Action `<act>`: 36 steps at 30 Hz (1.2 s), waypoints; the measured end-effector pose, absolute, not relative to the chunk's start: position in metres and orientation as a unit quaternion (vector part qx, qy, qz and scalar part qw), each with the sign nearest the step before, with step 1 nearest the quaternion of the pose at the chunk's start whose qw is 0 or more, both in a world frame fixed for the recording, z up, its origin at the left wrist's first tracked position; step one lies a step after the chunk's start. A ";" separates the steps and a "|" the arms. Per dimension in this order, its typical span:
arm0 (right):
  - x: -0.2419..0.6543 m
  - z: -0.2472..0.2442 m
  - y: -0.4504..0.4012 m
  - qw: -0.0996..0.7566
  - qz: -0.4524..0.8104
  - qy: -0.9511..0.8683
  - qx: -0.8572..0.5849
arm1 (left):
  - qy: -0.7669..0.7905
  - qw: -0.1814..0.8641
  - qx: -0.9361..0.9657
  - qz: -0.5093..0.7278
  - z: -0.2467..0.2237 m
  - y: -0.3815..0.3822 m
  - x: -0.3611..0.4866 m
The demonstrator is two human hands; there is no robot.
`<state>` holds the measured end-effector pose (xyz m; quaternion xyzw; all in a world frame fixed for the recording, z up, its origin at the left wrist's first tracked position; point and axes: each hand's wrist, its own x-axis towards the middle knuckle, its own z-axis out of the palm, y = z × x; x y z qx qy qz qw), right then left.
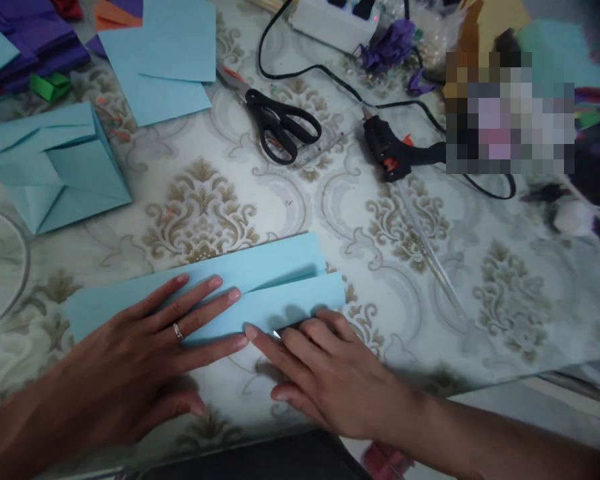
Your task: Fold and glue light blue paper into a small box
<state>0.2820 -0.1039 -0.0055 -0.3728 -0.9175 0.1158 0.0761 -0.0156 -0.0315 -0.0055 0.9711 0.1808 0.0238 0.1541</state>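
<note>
- My bench (505, 293) fills nearly the whole view, under a pale cloth printed with beige damask scrolls and covered by a glossy clear sheet.
- The light is dim and cool, giving soft reflections on that sheet and faint shadows.
- The bench's near edge (570, 383) runs along the lower right, with a paler strip below it.
- Along the far side I see clutter: black scissors (280, 123), a black glue gun (395, 150) with its cable, a white power strip (335, 20), and loose blue paper sheets (163, 60).

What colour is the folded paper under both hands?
Light blue folded paper, plain with no pattern, seen in the head view.
</note>
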 end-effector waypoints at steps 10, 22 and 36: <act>0.318 -0.005 -0.110 0.068 0.106 -0.886 -0.445 | 0.193 0.143 0.970 0.026 -0.006 -0.032 -0.016; 0.361 -0.011 -0.100 0.077 0.043 -0.861 -0.502 | 0.193 0.147 0.970 0.028 -0.004 -0.031 -0.018; 0.292 -0.012 -0.081 0.137 0.179 -0.896 -0.383 | 0.188 0.066 0.978 0.059 -0.001 -0.025 0.019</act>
